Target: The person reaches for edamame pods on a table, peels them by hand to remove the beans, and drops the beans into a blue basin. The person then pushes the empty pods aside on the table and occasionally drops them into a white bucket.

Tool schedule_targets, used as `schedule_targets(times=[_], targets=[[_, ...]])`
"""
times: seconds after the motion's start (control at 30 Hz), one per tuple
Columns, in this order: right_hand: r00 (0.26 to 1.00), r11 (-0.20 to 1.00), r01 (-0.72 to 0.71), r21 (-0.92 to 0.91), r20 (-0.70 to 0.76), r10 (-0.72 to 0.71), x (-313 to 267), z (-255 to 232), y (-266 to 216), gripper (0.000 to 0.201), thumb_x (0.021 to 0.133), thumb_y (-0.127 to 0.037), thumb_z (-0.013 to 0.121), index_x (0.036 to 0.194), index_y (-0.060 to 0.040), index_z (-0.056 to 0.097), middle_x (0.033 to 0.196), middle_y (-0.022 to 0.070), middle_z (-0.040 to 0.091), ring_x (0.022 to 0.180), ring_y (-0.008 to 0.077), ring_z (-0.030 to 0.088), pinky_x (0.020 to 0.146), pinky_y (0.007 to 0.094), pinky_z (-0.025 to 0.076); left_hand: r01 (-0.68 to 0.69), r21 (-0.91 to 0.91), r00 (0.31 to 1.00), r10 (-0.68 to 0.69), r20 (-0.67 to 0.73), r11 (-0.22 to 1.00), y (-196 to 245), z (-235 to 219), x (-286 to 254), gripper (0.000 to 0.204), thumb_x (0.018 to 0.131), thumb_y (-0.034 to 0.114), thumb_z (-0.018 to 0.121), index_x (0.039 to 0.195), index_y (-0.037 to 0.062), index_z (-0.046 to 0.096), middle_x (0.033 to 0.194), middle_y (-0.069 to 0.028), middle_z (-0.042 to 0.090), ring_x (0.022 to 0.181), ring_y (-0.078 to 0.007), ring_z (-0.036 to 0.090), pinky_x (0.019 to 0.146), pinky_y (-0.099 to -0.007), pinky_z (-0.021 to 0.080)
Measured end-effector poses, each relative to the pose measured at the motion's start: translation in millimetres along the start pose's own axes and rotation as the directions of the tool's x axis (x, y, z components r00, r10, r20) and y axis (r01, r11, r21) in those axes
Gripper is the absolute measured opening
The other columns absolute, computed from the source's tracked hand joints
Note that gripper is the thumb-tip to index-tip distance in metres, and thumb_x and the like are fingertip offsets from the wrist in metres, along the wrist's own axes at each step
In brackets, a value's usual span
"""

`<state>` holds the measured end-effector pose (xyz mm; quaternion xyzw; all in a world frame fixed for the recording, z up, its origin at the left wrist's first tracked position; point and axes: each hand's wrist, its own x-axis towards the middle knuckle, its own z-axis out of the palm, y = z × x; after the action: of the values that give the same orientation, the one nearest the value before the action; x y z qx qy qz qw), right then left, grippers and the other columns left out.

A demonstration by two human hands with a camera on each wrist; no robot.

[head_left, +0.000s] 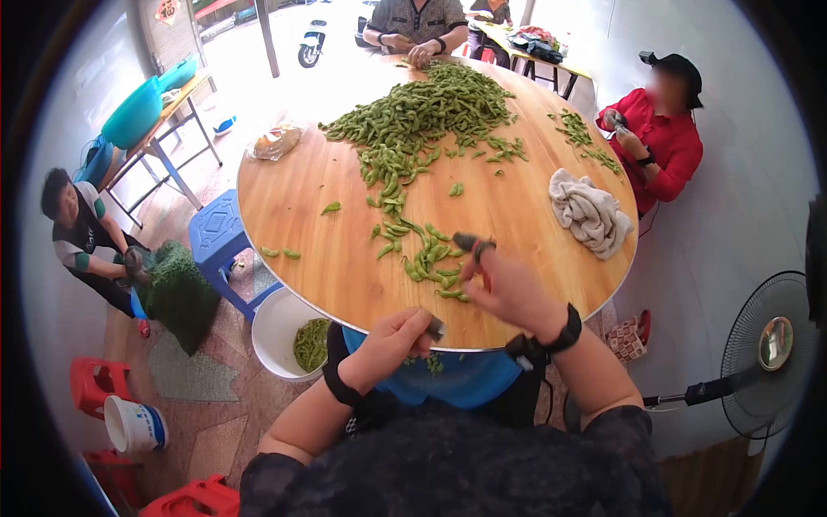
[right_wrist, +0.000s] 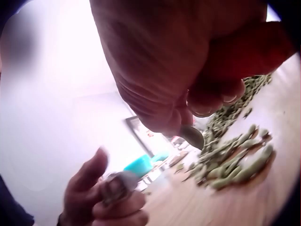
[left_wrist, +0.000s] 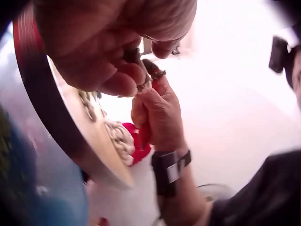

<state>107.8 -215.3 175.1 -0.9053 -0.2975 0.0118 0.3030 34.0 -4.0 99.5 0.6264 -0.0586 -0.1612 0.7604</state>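
The right hand point(head_left: 510, 289) is by green pods point(head_left: 438, 253), maybe picking; next, pinch one. Can't tell its grip, or the left hand point(head_left: 389, 341)'s.

Green pods point(head_left: 431, 260) lie loose and overlapping in a small cluster near the front edge of the desk point(head_left: 508, 200), just beside the right grip point(head_left: 512, 291). They trail back into a large, thick heap point(head_left: 431, 108). A dark covering point(head_left: 465, 240) caps one right fingertip. A small grey piece point(head_left: 436, 328) shows at the left grip point(head_left: 392, 342), whether worn or pinched being unclear.
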Motion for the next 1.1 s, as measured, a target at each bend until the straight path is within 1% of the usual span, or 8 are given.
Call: schedule_targets(times=[0.13,0.3,0.43,0.5,0.63,0.8,1.0,1.1], targets=[[0.947,0.946,0.320,-0.046,-0.007,-0.320,-30,23,-27,0.041,0.084,-0.014,0.055,0.125,-0.0100,0.052,0.080,0.0138,0.062,0.066,0.0326,0.063,0.051,0.0395,0.050,0.312,-0.426,0.950,-0.270,0.159,0.849,25,23,1,0.042,0.101,0.042,0.039,0.089,0.0075,0.061,0.069,0.0018,0.053,0.061,-0.0086,0.047,0.058,-0.0235,0.039],[0.941,0.941,0.339,-0.005,-0.002,-0.340,-53,26,-12,0.049,0.084,-0.014,0.058,0.130,-0.0020,0.046,0.077,0.0141,0.060,0.062,0.0317,0.062,0.049,0.0401,0.048,0.293,-0.251,0.914,-0.193,0.356,0.923,-1,14,-4,0.025,0.101,0.029,0.043,0.095,0.0079,0.055,0.075,0.0015,0.051,0.066,-0.0081,0.046,0.059,-0.0227,0.037],[0.957,0.954,0.285,0.096,-0.082,-0.278,-66,33,-3,0.037,0.083,-0.013,0.056,0.117,-0.0005,0.049,0.076,0.0153,0.059,0.058,0.0324,0.060,0.048,0.0380,0.047,0.292,-0.282,0.946,-0.234,0.224,0.914,0,26,-3,0.018,0.099,0.021,0.047,0.088,0.0078,0.053,0.072,0.0023,0.051,0.064,-0.0073,0.046,0.059,-0.0214,0.036],[0.888,0.940,0.279,0.196,-0.425,-0.175,-62,38,11,0.020,0.084,-0.008,0.054,0.102,0.0026,0.052,0.062,0.0116,0.058,0.048,0.0249,0.058,0.046,0.0332,0.045,0.139,-0.070,0.974,-0.124,0.188,0.988,-8,24,-1,0.016,0.098,0.018,0.048,0.087,0.0067,0.053,0.069,0.0010,0.050,0.063,-0.0090,0.045,0.061,-0.0219,0.037],[0.960,0.695,-0.207,0.688,0.006,0.280,-82,21,8,0.011,0.090,-0.008,0.047,0.096,-0.0002,0.052,0.067,0.0050,0.059,0.052,0.0091,0.057,0.047,0.0234,0.045,0.015,0.071,0.986,-0.027,0.167,0.997,-4,34,1,0.022,0.096,0.015,0.050,0.075,0.0078,0.051,0.063,0.0044,0.050,0.059,-0.0045,0.044,0.055,-0.0199,0.036],[0.952,0.489,-0.293,0.821,0.207,0.224,-92,29,15,0.019,0.096,-0.017,0.044,0.109,-0.0037,0.047,0.072,0.0024,0.058,0.050,0.0081,0.054,0.045,0.0212,0.043,-0.057,0.197,0.979,0.016,0.206,0.979,-2,46,4,0.021,0.095,0.017,0.054,0.078,0.0050,0.052,0.063,0.0037,0.048,0.059,-0.0051,0.042,0.053,-0.0232,0.036],[0.920,0.516,-0.391,0.762,0.310,0.240,-94,24,12,0.018,0.096,-0.022,0.048,0.107,-0.0080,0.046,0.070,0.0006,0.056,0.048,0.0069,0.051,0.044,0.0216,0.042,-0.266,0.462,0.953,0.159,0.257,0.846,2,54,7,0.014,0.092,0.014,0.054,0.088,0.0008,0.056,0.068,-0.0101,0.051,0.065,-0.0172,0.049,0.062,-0.0329,0.043],[0.906,0.412,-0.424,0.806,0.369,0.209,-92,15,5,0.014,0.097,-0.019,0.046,0.102,-0.0065,0.041,0.067,0.0019,0.054,0.045,0.0067,0.049,0.040,0.0205,0.039,0.004,0.306,0.967,-0.082,0.242,0.952,5,49,1,0.018,0.096,0.019,0.053,0.089,0.0021,0.055,0.071,0.0027,0.048,0.069,-0.0060,0.043,0.060,-0.0253,0.040]])
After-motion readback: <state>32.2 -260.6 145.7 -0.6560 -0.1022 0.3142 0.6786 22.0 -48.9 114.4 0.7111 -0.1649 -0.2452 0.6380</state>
